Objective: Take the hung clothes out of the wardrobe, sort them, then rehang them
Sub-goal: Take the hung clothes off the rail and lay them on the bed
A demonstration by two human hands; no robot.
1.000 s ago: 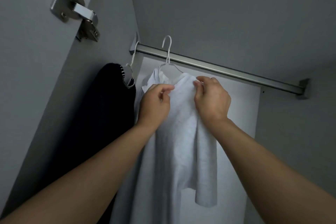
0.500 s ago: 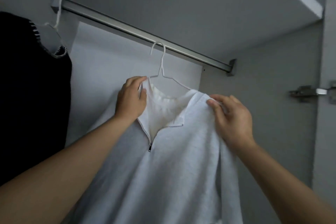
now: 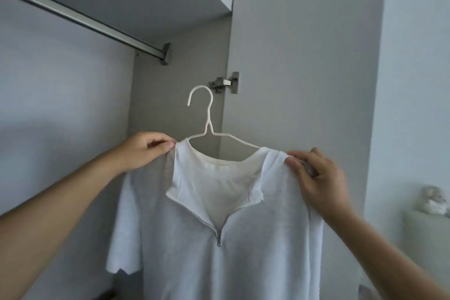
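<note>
Head view: left hand (image 3: 143, 151), right hand (image 3: 316, 178) each pinch shirt (image 3: 219, 238) shoulders on hanger (image 3: 209, 126); hook off wardrobe rail (image 3: 80, 19).

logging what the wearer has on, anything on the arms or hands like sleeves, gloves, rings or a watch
Nothing worn shows. The left hand and right hand are bare, no gloves, and no rings or watch can be seen. Both forearms are bare right to the frame edge, with no sleeve in view.

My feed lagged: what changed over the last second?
The white wire hanger with the light grey zip-neck top came off the metal rail, out toward the door. Both hands, left and right, still grip its shoulders.
</note>
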